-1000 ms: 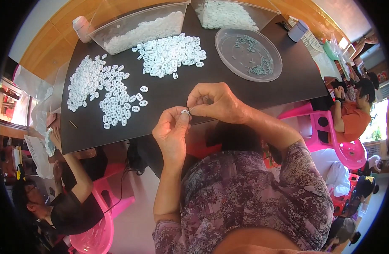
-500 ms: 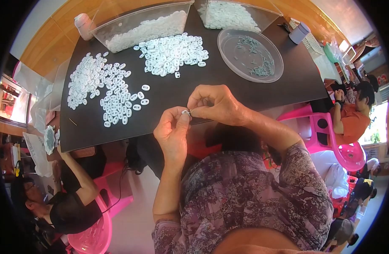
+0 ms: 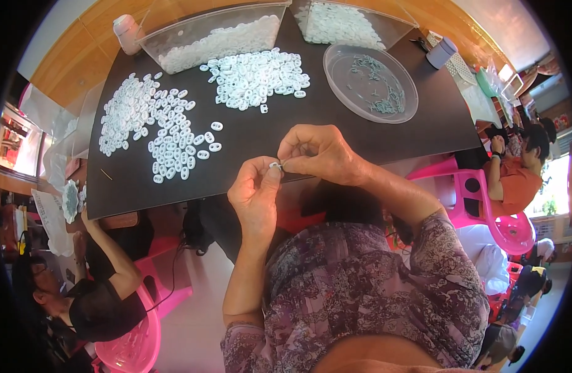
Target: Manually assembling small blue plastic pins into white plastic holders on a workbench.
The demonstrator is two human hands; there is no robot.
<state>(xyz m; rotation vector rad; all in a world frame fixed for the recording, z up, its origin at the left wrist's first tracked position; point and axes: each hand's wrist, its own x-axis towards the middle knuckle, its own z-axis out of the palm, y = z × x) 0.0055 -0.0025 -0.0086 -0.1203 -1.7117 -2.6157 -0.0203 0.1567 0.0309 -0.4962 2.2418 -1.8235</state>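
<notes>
At the table's near edge, my left hand (image 3: 253, 193) pinches a small white oval plastic piece (image 3: 274, 165) between thumb and fingertips. My right hand (image 3: 326, 155) meets it there, its thumb and forefinger closed on something thin and tiny that I cannot make out, right against the white piece. On the dark table (image 3: 255, 137) ahead lie white oval pieces with two holes, in a left pile (image 3: 127, 112), a looser group (image 3: 174, 146) and a middle pile (image 3: 258, 78). To the right, a round clear plastic tray (image 3: 336, 93) holds small grey-green parts (image 3: 388, 99).
Two clear bins, one at the back left (image 3: 217, 22) and one at the back right (image 3: 398, 25), hold more white pieces. A pink-white bottle (image 3: 127, 34) and a purple-lidded jar (image 3: 441, 53) flank them. People sit at left (image 3: 106, 311) and right (image 3: 516, 177) near pink chairs (image 3: 463, 186).
Both hands stay together at the table edge, still pinching. The whole view has shifted slightly; the piles, bins and tray look unchanged.
</notes>
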